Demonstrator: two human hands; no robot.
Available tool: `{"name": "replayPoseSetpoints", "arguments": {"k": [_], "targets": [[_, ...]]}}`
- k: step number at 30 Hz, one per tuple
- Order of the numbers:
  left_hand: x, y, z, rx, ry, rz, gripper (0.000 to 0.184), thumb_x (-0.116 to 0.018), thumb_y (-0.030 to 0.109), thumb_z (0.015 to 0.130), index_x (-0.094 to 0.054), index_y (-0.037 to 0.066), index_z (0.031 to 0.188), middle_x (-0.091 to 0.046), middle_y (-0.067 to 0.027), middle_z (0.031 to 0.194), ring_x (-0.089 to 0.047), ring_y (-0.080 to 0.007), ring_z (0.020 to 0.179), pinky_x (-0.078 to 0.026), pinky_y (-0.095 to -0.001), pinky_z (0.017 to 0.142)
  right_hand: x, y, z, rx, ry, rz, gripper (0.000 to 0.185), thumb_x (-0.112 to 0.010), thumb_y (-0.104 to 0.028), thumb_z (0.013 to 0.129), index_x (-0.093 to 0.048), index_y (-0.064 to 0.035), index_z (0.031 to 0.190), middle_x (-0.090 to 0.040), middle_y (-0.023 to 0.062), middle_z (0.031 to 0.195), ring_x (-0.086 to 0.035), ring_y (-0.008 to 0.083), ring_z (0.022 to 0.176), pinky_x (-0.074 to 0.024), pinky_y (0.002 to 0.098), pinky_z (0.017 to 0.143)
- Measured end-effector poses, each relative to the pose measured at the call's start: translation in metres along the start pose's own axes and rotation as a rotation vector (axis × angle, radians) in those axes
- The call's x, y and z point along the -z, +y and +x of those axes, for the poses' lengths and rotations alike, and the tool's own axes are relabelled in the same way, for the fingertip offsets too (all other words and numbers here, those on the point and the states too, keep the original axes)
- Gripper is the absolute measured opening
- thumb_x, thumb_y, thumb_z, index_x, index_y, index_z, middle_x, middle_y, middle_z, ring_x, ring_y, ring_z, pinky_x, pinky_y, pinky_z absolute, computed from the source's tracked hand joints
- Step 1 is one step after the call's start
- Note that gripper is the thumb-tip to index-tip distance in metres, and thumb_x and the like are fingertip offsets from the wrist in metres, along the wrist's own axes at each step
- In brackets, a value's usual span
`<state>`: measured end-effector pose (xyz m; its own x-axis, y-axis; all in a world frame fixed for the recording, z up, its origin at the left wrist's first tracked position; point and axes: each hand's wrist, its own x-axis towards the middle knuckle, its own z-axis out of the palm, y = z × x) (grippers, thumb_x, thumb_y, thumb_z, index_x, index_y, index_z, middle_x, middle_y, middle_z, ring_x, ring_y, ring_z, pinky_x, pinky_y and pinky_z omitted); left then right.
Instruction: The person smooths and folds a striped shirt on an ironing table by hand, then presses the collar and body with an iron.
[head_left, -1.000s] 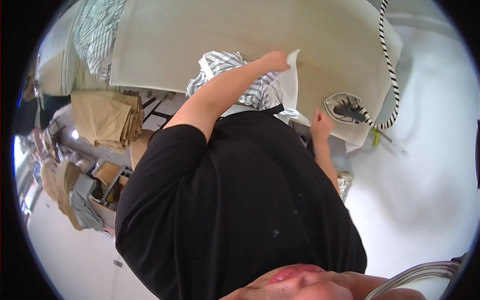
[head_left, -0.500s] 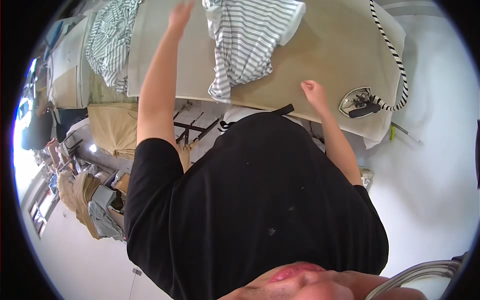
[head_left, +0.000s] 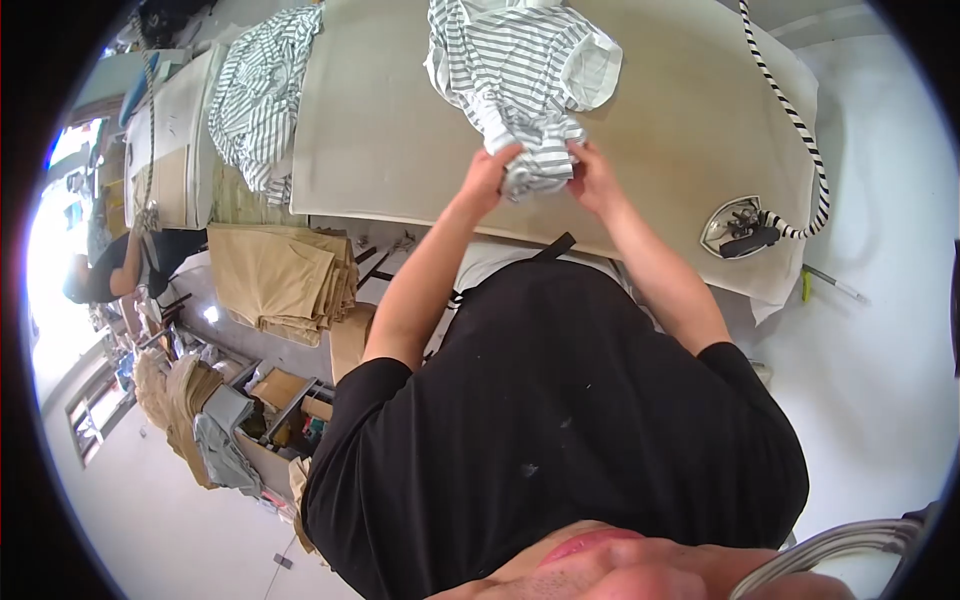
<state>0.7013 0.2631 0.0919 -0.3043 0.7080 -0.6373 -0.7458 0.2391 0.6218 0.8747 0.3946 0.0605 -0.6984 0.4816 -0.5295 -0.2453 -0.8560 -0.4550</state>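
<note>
A grey-and-white striped shirt (head_left: pixel 515 62) lies across the padded table in front of me, its near end bunched up and lifted off the surface. My left hand (head_left: pixel 487 175) is closed on the left side of this bunched cloth. On the opposite side, the fingers of my right hand (head_left: pixel 594 180) are wrapped round the same bunch. White cloth shows at a sleeve-like opening on the shirt's right. To the right of my right hand, a steam iron (head_left: pixel 745 240) rests near the table's front right corner.
The padded table (head_left: pixel 380 150) has a light cover. A black-and-white hose (head_left: pixel 790 110) runs from the iron. More striped cloth (head_left: pixel 262 95) lies at the left. Folded tan cloths (head_left: pixel 285 280) hang below it. Another person (head_left: pixel 125 262) is at far left; boxes (head_left: pixel 280 390) stand below.
Both hands have come together at the shirt's near end and gripped it. That end is now gathered and raised. The view has shifted slightly, and another person shows more clearly at left.
</note>
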Motion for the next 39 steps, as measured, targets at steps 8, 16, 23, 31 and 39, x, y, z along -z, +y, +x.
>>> {"name": "replayPoseSetpoints", "arguments": {"k": [8,16,23,31,39], "targets": [[0.012,0.175,-0.08,-0.589,-0.26,0.043,0.031,-0.064,0.007,0.094,-0.064,-0.002,0.124,-0.072,-0.0103,0.108,-0.072,-0.021,0.095,-0.06,-0.0356,0.079,-0.055,-0.112,-0.121,0.764,0.364,-0.693,0.023,-0.065,-0.02,0.103,-0.06,-0.0045,0.119,-0.067,0.0015,0.1,-0.061,0.0084,0.087,-0.0494,0.0247,0.075],[0.217,0.063,0.054,-0.049,0.138,0.115,0.016,-0.061,0.006,0.096,-0.064,-0.001,0.11,-0.067,-0.0082,0.094,-0.067,-0.0177,0.083,-0.054,-0.0288,0.069,0.101,-0.056,-0.088,0.446,0.977,-0.707,0.036,-0.071,-0.029,0.098,-0.061,-0.0015,0.119,-0.067,0.0044,0.083,-0.064,0.014,0.074,-0.0515,0.0313,0.064],[0.219,-0.015,-0.01,-0.209,0.343,0.316,0.053,-0.066,0.003,0.092,-0.047,0.0,0.141,-0.065,-0.0124,0.104,-0.065,-0.0205,0.08,-0.055,-0.0314,0.065,0.165,-0.016,-0.145,0.559,0.846,-1.471,0.04,-0.069,-0.025,0.095,-0.061,-0.0035,0.127,-0.073,0.0111,0.088,-0.072,0.0271,0.08,-0.056,0.0398,0.072],[0.175,-0.003,0.005,-0.497,0.468,1.44,0.081,-0.074,0.013,0.085,-0.034,0.001,0.155,-0.064,-0.0173,0.117,-0.062,-0.0258,0.105,-0.054,-0.0399,0.091,0.224,-0.087,-0.166,0.597,1.2,-1.65,0.035,-0.067,-0.025,0.094,-0.066,-0.0067,0.124,-0.074,0.0153,0.097,-0.072,0.0335,0.09,-0.0567,0.0428,0.079],[0.162,-0.043,-0.011,0.198,0.216,0.06,0.042,-0.069,0.013,0.097,-0.051,-0.006,0.129,-0.068,-0.0149,0.107,-0.07,-0.0268,0.091,-0.06,-0.0412,0.08,0.052,0.032,-0.111,0.748,-0.046,-1.807,0.038,-0.066,-0.009,0.082,-0.068,-0.0071,0.121,-0.068,0.0146,0.113,-0.068,0.0323,0.096,-0.0551,0.0436,0.083]]}}
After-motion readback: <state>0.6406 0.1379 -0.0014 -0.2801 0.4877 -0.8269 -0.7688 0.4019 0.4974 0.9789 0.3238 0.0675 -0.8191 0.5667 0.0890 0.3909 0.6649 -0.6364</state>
